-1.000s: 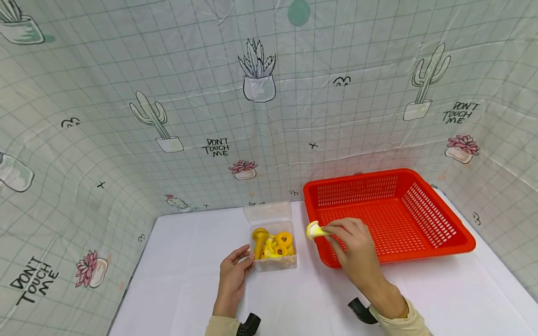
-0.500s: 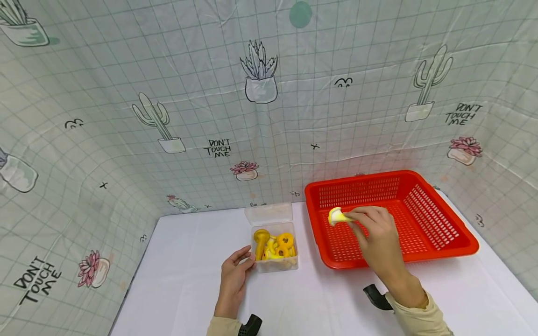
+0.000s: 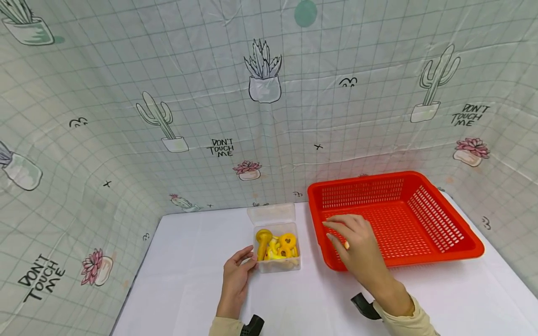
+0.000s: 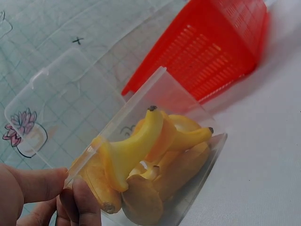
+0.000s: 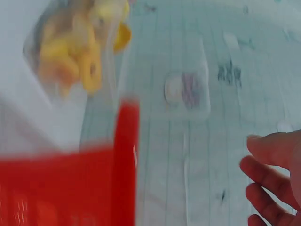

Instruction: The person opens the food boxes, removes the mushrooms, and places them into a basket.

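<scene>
A clear plastic box point(image 3: 277, 261) with its lid point(image 3: 271, 213) flipped back holds several yellow toy pieces point(image 3: 277, 245) in the middle of the white table. My left hand point(image 3: 239, 273) pinches the box's left corner; the left wrist view shows the fingers point(image 4: 42, 188) on the box wall point(image 4: 197, 150) around banana-shaped pieces point(image 4: 136, 146). My right hand point(image 3: 350, 238) hovers over the front left corner of the red basket point(image 3: 437, 219), fingers spread and relaxed. A small yellow speck point(image 3: 346, 244) shows by its fingers. In the right wrist view the fingers point(image 5: 275, 176) hold nothing.
The red mesh basket point(image 4: 211, 52) stands right of the box, almost touching it. Cactus-print sheets wall in the table at the back and both sides. White tabletop point(image 3: 185, 261) stretches left of the box and along the front edge.
My right hand carried a pale yellow piece from the box side over the basket; that piece is no longer in its fingers, and the hand has drawn back to the basket's front left corner.
</scene>
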Tool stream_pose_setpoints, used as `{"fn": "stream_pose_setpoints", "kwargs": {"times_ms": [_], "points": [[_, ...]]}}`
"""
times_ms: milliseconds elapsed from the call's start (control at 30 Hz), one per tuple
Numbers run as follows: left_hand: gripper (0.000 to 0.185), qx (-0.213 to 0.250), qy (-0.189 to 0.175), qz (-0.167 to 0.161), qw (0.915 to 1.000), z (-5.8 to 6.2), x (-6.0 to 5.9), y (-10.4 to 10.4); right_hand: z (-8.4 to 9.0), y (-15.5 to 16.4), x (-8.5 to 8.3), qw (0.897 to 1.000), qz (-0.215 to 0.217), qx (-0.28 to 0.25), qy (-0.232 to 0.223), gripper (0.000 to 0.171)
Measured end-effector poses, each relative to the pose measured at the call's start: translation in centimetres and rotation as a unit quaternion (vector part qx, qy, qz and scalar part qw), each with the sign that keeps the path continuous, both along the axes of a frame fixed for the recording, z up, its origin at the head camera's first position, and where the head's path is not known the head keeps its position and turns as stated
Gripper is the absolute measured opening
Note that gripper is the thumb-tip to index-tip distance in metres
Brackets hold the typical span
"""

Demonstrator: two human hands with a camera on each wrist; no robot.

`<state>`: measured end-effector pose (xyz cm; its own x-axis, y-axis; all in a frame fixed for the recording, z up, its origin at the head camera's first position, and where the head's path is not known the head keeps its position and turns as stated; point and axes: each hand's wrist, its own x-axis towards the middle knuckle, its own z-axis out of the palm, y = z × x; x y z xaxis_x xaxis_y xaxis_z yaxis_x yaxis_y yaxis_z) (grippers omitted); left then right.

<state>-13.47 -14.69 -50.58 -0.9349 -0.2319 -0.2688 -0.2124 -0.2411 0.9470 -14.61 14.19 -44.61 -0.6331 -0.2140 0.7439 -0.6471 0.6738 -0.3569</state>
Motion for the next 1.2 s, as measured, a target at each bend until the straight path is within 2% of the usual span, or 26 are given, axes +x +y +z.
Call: {"fn": "stream_pose_setpoints", "kwargs": {"times_ms": [300,567,867,1200], "points": [[0.041,-0.001,0.003,0.001,1.0000,0.0,0.0,0.0,-0.8,-5.2,0.7,0.993,0.041,0.066,-0.090,0.035],[0.041,0.006,0.012,0.000,0.9999,-0.1,0.1,0.0,-1.9,-8.2,-0.4,0.989,0.078,0.083,-0.096,0.031],[0.040,0.007,0.005,-0.004,1.0000,-0.3,0.3,-0.1,-2.4,-10.4,-2.0,0.982,0.085,0.121,-0.116,0.026],[0.040,0.005,0.018,-0.008,0.9998,-0.4,0.0,-0.1,-3.4,-11.6,-3.1,0.979,0.097,0.124,-0.127,0.027]]}}
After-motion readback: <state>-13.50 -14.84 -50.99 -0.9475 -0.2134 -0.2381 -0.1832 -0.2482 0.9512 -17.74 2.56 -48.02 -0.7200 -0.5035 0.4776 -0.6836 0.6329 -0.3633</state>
